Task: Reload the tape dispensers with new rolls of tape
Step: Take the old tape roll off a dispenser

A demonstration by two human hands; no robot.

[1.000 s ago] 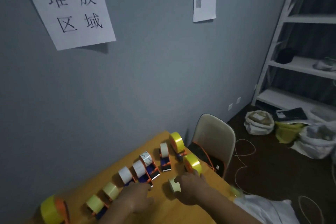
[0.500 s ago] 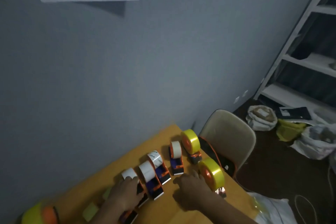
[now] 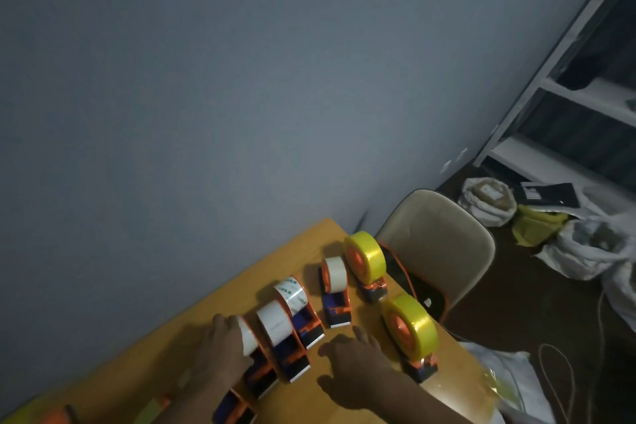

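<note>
Several blue-and-orange tape dispensers stand in a row on the orange table (image 3: 192, 330). Two at the right carry yellow rolls (image 3: 366, 258) (image 3: 411, 327). The others carry white rolls, one of them printed (image 3: 292, 291) and one plain (image 3: 275, 320). My left hand (image 3: 223, 351) is closed over the top of a white tape roll (image 3: 248, 337) that sits in its dispenser (image 3: 261, 375). My right hand (image 3: 354, 365) lies palm down on the table between the white-roll dispensers and the near yellow one. Whatever is under its palm is hidden.
A beige chair (image 3: 437, 251) stands at the table's right end, close to the yellow rolls. The grey wall runs along the table's far side. Bags (image 3: 488, 200) and a white shelf unit (image 3: 568, 120) are on the right; a cable lies on the floor.
The view has tilted down and come closer. My left hand has moved onto the white roll. The small pale roll seen beside my right hand a second ago is covered now.
</note>
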